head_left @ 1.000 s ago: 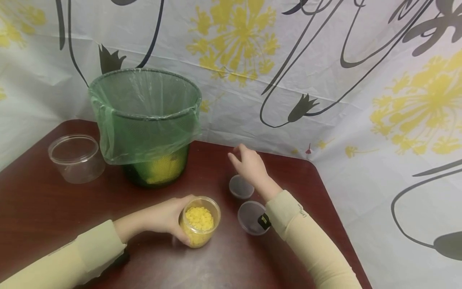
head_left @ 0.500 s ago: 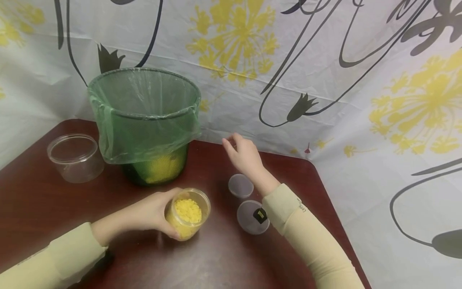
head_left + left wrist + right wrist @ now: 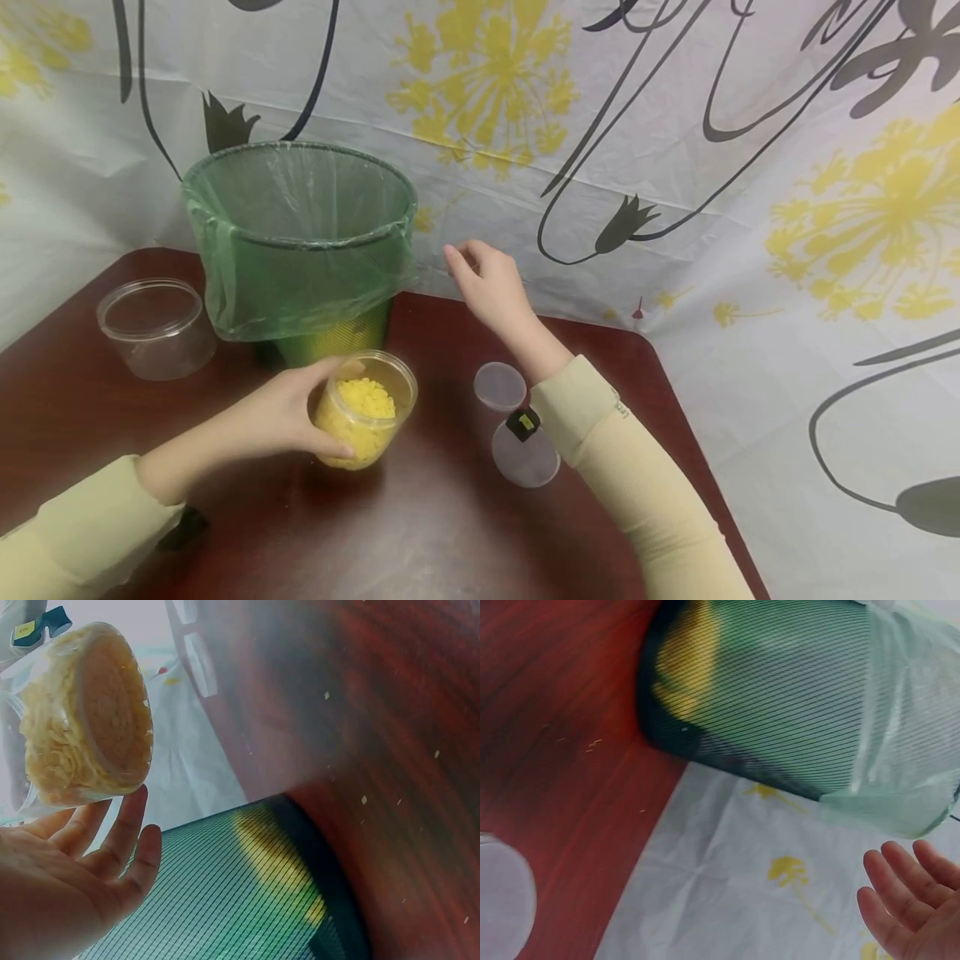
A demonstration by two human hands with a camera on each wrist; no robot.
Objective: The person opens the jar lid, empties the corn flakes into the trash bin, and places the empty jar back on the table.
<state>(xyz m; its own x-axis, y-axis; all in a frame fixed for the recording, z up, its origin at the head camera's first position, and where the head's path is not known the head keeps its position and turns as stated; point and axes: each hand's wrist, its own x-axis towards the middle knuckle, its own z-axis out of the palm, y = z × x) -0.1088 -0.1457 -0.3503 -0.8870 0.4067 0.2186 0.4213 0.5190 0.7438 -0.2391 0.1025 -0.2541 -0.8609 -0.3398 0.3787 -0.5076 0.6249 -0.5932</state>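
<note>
My left hand (image 3: 288, 412) grips a clear plastic tub (image 3: 402, 379) of small yellow pieces around its side, above the table in front of the bin. The tub leans a little; in the left wrist view, yellow bits show through the tub's base (image 3: 112, 705). Behind it stands a dark mesh bin (image 3: 360, 336) with a green bag liner (image 3: 315, 287) folded over its rim; something yellow shows through the lower mesh. My right hand (image 3: 491, 287) is raised just right of the bin, holding nothing. The right wrist view shows its fingers (image 3: 896, 881) loosely extended near the liner.
Another clear tub (image 3: 161, 354) stands left of the bin. Two round translucent pieces like lids (image 3: 500, 386) lie on the dark red table (image 3: 435, 517) below my right arm. Patterned white sheeting (image 3: 480, 217) hangs behind and to the right.
My left hand has carried the tub left and up, nearer the bin, tilting it somewhat. My right hand has risen and moved left towards the bin.
</note>
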